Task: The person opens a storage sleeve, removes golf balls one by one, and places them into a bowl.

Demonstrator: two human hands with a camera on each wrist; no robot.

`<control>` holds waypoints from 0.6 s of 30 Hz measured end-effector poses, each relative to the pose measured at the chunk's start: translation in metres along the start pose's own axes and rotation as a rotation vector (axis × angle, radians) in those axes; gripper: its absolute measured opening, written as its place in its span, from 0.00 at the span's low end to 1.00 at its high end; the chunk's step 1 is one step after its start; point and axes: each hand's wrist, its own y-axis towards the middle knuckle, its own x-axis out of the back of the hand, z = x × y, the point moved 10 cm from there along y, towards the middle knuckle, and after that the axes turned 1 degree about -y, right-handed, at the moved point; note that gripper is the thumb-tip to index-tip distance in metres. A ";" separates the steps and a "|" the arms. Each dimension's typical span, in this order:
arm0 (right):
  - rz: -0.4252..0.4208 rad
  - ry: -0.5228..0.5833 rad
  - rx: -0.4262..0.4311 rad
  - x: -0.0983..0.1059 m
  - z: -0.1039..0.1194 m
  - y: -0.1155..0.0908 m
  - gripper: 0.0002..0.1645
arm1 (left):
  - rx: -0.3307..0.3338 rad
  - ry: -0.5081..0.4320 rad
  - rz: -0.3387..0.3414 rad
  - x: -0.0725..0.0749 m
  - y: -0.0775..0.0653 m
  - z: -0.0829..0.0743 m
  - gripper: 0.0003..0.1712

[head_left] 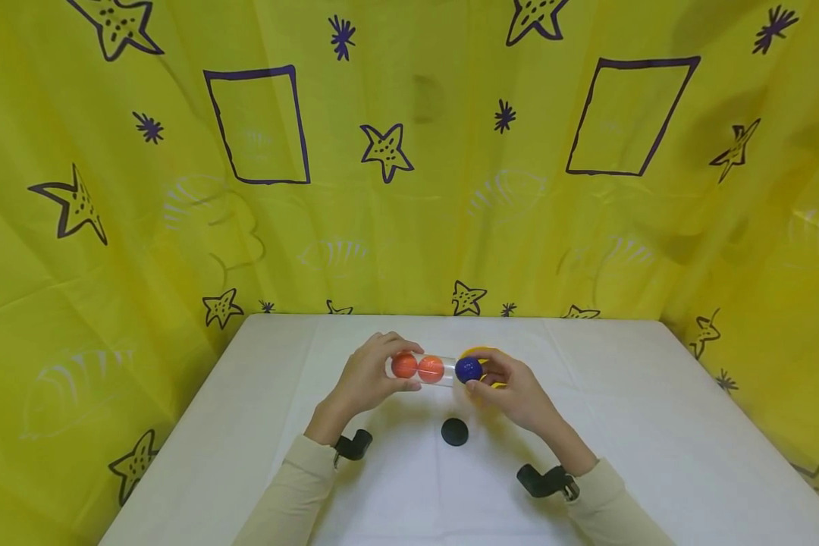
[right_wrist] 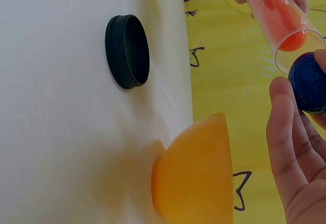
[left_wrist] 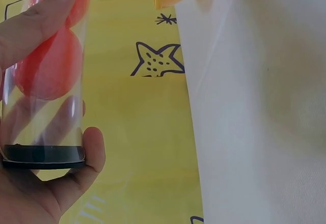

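Observation:
My left hand [head_left: 374, 369] grips a clear tube [left_wrist: 46, 117] around its capped end, where a dark cap [left_wrist: 43, 155] closes it. Two orange balls [head_left: 431, 369] sit one after the other inside the tube, which lies nearly level above the table in the head view. Between thumb and fingers my right hand [head_left: 515, 387] pinches a dark blue ball [right_wrist: 309, 83] right at the tube's uncapped rim. In the right wrist view the ball overlaps that rim, and a gap of clear tube lies between it and the nearer orange ball.
A round dark cap [right_wrist: 127, 51] lies on the white table [head_left: 382, 493], nearer to me than the hands. Behind my right hand stands a yellow bowl [right_wrist: 196, 173], mostly hidden in the head view. A yellow curtain [head_left: 409, 227] with drawn stars surrounds the table's back and sides.

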 end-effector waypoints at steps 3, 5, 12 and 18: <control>-0.024 -0.020 -0.007 0.006 0.000 0.000 0.27 | 0.002 0.005 -0.001 0.000 0.000 0.001 0.28; -0.048 -0.041 -0.025 0.012 -0.001 0.000 0.28 | 0.002 0.009 -0.003 0.001 0.000 0.001 0.28; -0.100 -0.087 -0.053 0.027 -0.005 0.001 0.28 | 0.001 -0.001 -0.001 0.001 0.000 0.001 0.28; -0.145 -0.130 -0.021 0.041 -0.007 0.001 0.27 | 0.006 -0.010 -0.001 0.002 0.000 0.002 0.28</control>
